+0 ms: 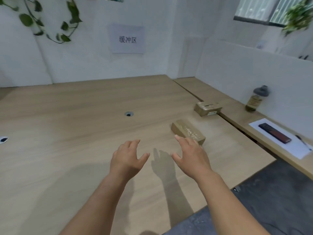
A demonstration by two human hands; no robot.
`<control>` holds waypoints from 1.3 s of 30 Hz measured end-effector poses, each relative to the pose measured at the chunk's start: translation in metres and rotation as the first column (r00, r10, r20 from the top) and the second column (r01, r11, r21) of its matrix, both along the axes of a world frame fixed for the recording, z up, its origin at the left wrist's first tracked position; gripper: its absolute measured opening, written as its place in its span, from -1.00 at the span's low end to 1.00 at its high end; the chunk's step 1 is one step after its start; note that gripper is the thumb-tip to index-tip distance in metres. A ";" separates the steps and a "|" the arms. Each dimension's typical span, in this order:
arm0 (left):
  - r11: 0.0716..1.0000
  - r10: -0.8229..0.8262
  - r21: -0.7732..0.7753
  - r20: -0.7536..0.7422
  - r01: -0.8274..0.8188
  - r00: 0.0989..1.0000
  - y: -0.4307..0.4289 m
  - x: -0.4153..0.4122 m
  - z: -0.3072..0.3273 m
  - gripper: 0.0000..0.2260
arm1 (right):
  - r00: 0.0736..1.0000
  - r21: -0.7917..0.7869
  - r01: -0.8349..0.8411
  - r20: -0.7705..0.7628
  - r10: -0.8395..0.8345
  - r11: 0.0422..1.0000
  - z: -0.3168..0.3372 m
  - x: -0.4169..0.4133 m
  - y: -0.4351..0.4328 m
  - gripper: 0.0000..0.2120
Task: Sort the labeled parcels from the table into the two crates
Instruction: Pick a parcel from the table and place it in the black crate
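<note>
I see two brown cardboard parcels on the right part of the wooden table [76, 126]. The nearer parcel [187, 130] is long and lies at an angle, with pale print along its top. The farther parcel [208, 108] is squatter and taped across the top. It has a small label on its near side and sits at the table's right edge, next to the seam with a second desk [237, 118].

My right hand [192, 157] is spread with the palm down and holds nothing. Its fingertips [177, 137] overlap the near end of the long parcel, but I cannot tell whether they touch it. My left hand [126, 159] is a little to the left, with its fingers loosely spread and also holding nothing. The hands are apart, and their shadow falls on the wood between them.

A round cable hole [129, 114] is set in the table farther left.

On the second desk to the right, an olive bottle [255, 100] with a grey cap stands against the partition. Nearer lies a white sheet [294, 149] with a dark flat case [274, 133] on it and a pen [303, 143] at its right edge.

A paper sign [127, 39] hangs on the far white wall, and a leafy vine [50, 19] trails at upper left.
</note>
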State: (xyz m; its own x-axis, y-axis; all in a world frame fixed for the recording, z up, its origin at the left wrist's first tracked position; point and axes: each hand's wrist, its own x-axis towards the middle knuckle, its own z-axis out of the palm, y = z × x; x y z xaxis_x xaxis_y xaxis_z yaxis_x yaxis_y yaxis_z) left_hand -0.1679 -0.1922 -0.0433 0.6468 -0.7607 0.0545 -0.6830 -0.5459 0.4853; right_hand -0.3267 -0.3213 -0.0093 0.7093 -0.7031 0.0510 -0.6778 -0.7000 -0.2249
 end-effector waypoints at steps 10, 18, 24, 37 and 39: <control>0.991 -0.082 0.101 -0.018 0.083 0.997 -0.121 -0.006 -0.025 -0.44 | 0.995 0.103 0.097 -0.016 -0.096 0.990 -0.033 -0.003 -0.125 -0.42; 0.981 -0.048 0.185 -0.048 0.056 0.998 -0.237 -0.032 -0.049 -0.48 | 0.997 0.180 0.022 -0.080 -0.007 0.983 -0.075 0.004 -0.251 -0.42; 0.968 -0.010 0.248 -0.088 0.031 0.996 -0.292 -0.047 -0.062 -0.50 | 0.983 0.283 -0.044 -0.160 0.092 0.958 -0.109 0.013 -0.305 -0.45; 0.950 0.125 0.303 -0.160 -0.072 0.979 -0.291 -0.045 -0.076 -0.53 | 0.995 0.518 -0.101 0.037 0.095 0.849 -0.124 0.023 -0.306 -0.50; 0.954 0.194 0.271 -0.228 -0.129 0.954 -0.285 -0.044 -0.074 -0.55 | 0.988 0.523 -0.153 0.093 0.123 0.838 -0.120 0.026 -0.299 -0.46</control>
State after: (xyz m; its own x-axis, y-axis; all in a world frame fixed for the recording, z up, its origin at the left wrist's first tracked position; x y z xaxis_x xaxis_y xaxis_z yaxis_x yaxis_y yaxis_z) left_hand -0.2119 -0.4773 -0.1178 0.7300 -0.6126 -0.3029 -0.4498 -0.7644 0.4619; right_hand -0.3010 -0.6208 -0.1289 0.8078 -0.5296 -0.2589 -0.5595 -0.5505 -0.6196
